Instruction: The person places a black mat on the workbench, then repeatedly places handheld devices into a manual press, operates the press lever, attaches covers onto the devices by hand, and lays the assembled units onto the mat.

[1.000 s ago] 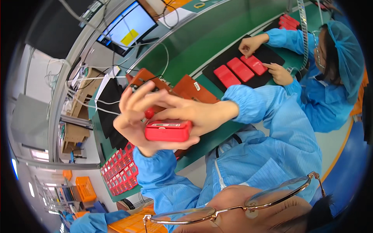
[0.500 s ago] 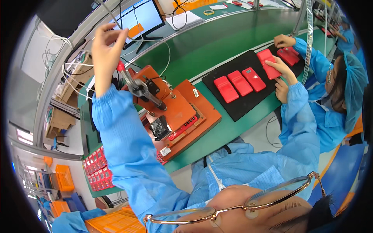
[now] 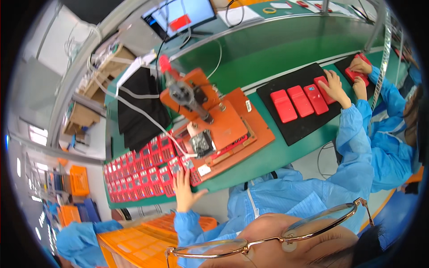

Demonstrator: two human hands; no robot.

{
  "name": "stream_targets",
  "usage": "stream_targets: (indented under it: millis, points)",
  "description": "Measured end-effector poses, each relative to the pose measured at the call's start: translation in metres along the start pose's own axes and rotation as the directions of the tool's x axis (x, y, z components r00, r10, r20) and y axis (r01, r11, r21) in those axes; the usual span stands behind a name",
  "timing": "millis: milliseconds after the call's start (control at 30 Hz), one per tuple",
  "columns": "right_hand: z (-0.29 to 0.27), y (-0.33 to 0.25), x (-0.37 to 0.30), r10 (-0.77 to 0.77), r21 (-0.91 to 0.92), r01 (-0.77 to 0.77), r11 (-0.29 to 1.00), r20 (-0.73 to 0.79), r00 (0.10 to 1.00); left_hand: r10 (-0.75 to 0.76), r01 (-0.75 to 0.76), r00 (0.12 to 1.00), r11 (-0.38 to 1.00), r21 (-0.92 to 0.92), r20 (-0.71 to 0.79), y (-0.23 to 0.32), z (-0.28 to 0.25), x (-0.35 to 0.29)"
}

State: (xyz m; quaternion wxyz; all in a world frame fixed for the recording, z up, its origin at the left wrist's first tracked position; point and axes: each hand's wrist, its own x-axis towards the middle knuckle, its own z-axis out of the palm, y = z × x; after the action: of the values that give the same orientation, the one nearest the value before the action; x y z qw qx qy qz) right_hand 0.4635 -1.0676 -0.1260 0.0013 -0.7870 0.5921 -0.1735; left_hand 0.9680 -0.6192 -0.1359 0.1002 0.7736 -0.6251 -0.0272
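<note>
My left hand (image 3: 184, 191) has its fingers spread and holds nothing. Its fingertips reach the near end of rows of red handheld devices (image 3: 142, 178) with small screens and keys, beside an orange press fixture (image 3: 260, 139). The fixture carries a toggle clamp (image 3: 182, 94) with a red handle, standing up. My right hand (image 3: 336, 90) is on a red handheld device (image 3: 321, 84) at the right end of a black mat (image 3: 292, 135), thumb across its face, partly hiding it. Several like it, including a plain red one (image 3: 284, 107), lie alongside.
Black cloths or bags (image 3: 140, 105) lie behind the device rows. A white cable (image 3: 147, 116) runs to the fixture. A monitor (image 3: 181, 20) stands at the back. A co-worker's hands (image 3: 360, 67) hold another red device at the right. An orange crate (image 3: 134, 239) is at lower left.
My left hand has come down from beside the clamp handle to the rows of devices. My right hand has lowered the red device it held onto the mat's right end. The view has shifted.
</note>
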Motion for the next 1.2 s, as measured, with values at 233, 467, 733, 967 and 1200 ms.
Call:
stream_targets:
  millis: [233,467,733,967,1200]
  points:
    - [-0.089,-0.146,-0.038,-0.522,0.231,0.527,0.818,-0.089,0.849,0.373,-0.347,0.893,0.927,0.142,-0.253,-0.053,0.015,0.021]
    - [-0.071,-0.233,-0.157,-0.731,0.780,0.494,0.384,-0.070,0.679,-0.737,-0.090,0.643,0.199,-0.976,-0.209,-0.006,-0.005,-0.004]
    - [0.001,-0.355,-0.222,-0.350,0.697,0.288,-0.656,-0.619,0.703,-0.288,0.083,0.950,-0.127,-0.988,0.117,0.151,0.009,-0.013]
    - [-0.025,-0.252,-0.164,-0.494,0.632,-0.623,-0.461,0.401,0.772,-0.133,-0.236,0.882,0.707,-0.667,-0.453,0.072,-0.016,0.090]
    - [-0.051,-0.194,-0.121,-0.591,0.770,0.395,0.501,-0.028,0.806,0.234,-0.345,0.934,0.786,-0.513,-0.269,0.042,-0.027,0.128]
